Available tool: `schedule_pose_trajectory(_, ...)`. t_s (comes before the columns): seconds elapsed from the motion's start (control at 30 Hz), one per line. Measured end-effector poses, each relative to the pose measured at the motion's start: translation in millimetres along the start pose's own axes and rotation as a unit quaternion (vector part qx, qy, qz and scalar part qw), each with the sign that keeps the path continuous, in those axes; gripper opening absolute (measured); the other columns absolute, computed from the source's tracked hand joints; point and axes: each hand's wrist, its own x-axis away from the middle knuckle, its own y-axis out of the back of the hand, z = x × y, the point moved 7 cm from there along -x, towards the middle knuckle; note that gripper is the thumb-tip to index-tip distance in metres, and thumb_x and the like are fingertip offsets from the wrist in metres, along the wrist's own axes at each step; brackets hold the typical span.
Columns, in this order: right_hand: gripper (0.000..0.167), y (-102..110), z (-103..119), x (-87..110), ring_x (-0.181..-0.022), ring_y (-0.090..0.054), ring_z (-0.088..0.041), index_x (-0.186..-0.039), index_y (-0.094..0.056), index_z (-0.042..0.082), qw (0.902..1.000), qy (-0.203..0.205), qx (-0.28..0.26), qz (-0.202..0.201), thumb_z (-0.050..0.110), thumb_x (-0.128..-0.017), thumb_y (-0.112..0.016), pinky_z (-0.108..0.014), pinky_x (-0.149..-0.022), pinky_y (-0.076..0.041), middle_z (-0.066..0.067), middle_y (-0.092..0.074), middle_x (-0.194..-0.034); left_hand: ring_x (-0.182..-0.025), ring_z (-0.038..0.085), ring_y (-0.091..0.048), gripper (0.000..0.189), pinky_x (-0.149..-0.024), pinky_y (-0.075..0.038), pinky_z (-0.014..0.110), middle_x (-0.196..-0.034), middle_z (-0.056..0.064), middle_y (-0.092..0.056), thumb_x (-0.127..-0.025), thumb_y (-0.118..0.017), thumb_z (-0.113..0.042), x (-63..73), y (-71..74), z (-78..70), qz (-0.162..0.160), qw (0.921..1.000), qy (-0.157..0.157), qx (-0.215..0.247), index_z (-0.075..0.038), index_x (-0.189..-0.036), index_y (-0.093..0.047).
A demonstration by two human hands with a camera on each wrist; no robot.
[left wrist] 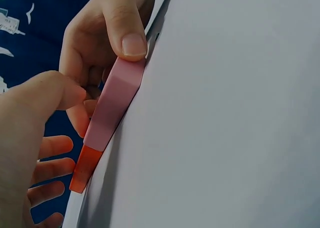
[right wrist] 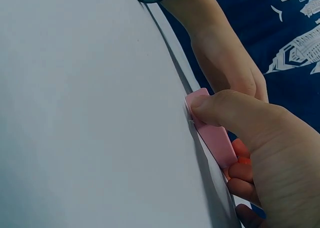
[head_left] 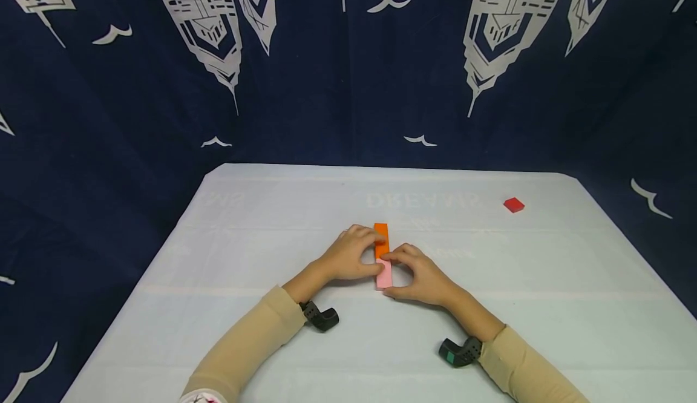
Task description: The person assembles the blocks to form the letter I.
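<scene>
Pink block [head_left: 383, 275] and orange block [head_left: 381, 239] lie end to end in one line near the middle of the white worktop [head_left: 229, 258], the pink one nearer the person, the orange one beyond it. Both look like small, flat, rigid bars with hard smooth faces and squared edges; I judge them light and stiff, not fragile, and likely to skid on the smooth cover if pushed from one side only. The left hand [head_left: 348, 253] curls over the orange bar, its fingers [left wrist: 47, 148] touching the orange bar's far long side. The right hand [head_left: 422, 273] pinches the pink bar: in the left wrist view its thumb [left wrist: 131, 37] presses on the near end, and the other fingers curl along the far long edge. The best hold seems to be across the narrow width, on the two long edges, with a thumb steadying an end. A small red block [head_left: 513, 204] sits well apart, toward the far right corner.
</scene>
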Motion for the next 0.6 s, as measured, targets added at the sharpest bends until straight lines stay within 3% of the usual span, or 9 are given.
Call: schedule_pose_trajectory(0.6,0.061,-2.0,-3.4,-0.6,-0.104,-0.054,-0.014,-0.123,-0.065,0.010,0.9999,-0.005,0.009,0.008,0.030,-0.070,-0.087,-0.040,-0.091,-0.047,0.004,-0.057,-0.109,-0.127,0.023,-0.041,0.052,-0.102,-0.036,0.047,-0.138,0.004,-0.051,-0.088,-0.065,-0.043,8.1,-9.3,1.6,-0.004,1.0000,0.001,-0.009,-0.015,-0.131,-0.059)
